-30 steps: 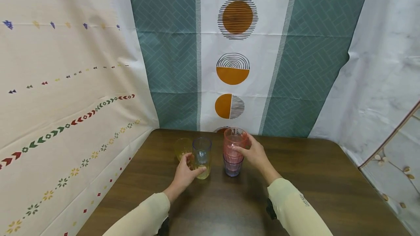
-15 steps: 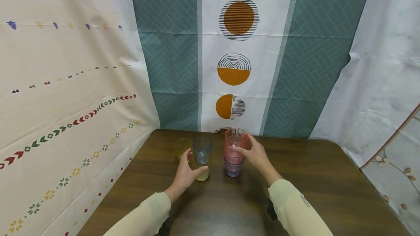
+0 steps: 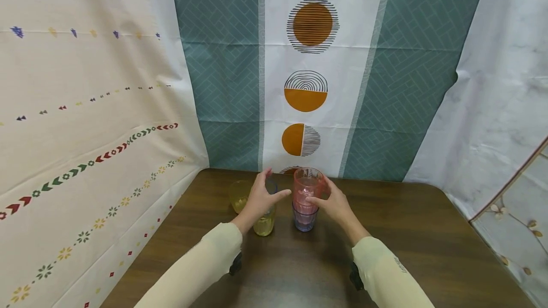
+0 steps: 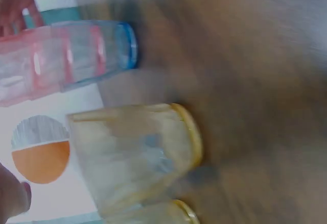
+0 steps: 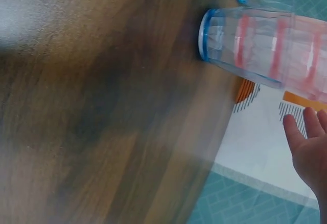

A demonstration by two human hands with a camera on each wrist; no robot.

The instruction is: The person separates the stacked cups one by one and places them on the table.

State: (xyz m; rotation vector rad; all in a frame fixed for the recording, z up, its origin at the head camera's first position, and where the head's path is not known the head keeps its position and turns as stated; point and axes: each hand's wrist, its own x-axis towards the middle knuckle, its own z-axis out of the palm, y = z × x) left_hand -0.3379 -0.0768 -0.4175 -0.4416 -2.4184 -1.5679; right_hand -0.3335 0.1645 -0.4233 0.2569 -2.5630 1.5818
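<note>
My left hand (image 3: 258,201) is spread open in front of the blue-rimmed glass (image 3: 271,185), thumb pointing toward the red glass. It holds nothing. Below it stands a clear yellow glass (image 3: 263,226), which the left wrist view shows upright. Another yellow glass (image 3: 239,194) is further left. My right hand (image 3: 337,206) holds the red glass (image 3: 307,189), thumb in front and fingers at its far side. That red glass sits nested in a clear blue glass (image 3: 305,222). The loose fingers (image 5: 294,134) of the right hand show beside the stack in the right wrist view.
The glasses are on a dark wooden table (image 3: 398,232), toward its back edge. A patterned curtain (image 3: 306,99) hangs right behind the table, with a cream cloth (image 3: 85,156) along the left and a white marbled cloth (image 3: 492,122) on the right.
My left hand has left the yellow glass and moved up and to the right, opening wide. The right hand and the red glass have stayed where they were.
</note>
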